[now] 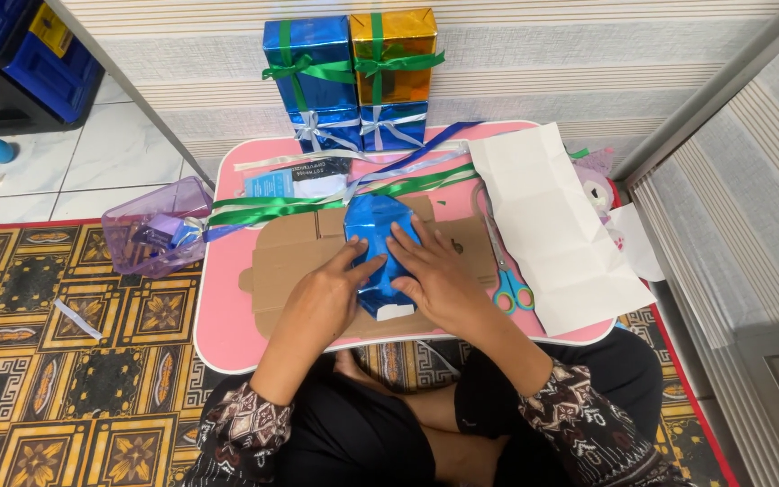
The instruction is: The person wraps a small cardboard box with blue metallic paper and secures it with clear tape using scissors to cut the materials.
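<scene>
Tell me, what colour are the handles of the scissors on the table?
The scissors have light blue handles, seen in the head view.

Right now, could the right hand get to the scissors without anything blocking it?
Probably yes. The scissors lie bare on the pink table just beside the right hand, though that hand is pressing the blue parcel.

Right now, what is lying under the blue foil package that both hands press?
Under the blue foil package lies a flat brown cardboard sheet, on the pink table. The left hand and right hand hide part of it; the package's contents stay covered.
</scene>
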